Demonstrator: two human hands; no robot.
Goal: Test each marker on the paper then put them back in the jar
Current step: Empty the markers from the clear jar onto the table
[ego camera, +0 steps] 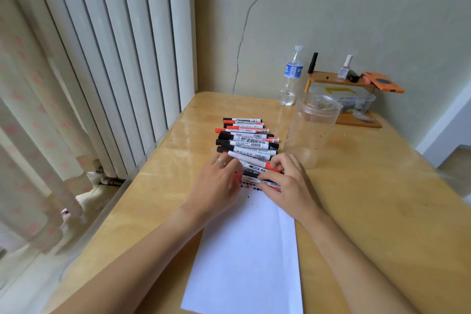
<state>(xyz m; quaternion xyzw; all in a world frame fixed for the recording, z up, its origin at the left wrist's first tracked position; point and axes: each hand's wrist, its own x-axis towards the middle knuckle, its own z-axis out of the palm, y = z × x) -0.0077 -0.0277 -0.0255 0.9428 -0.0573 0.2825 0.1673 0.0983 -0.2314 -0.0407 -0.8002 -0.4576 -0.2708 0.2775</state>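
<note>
Our left hand (219,181) rests flat, fingers straight, on the whiteboard markers (246,140); our right hand (285,181) fingers pinch one red-capped marker (265,166) beside the plastic jar (312,130).

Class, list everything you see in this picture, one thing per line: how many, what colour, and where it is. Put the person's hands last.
markers: over a dozen, white with red or black caps, in a row on the table
paper: one, white, before the person
jar: one, clear, right of the markers
bottle: one, clear, by the wall
rack: one, wooden, far right
table: one, light wood
left hand: on the nearest markers
right hand: pinching a nearest marker
</note>
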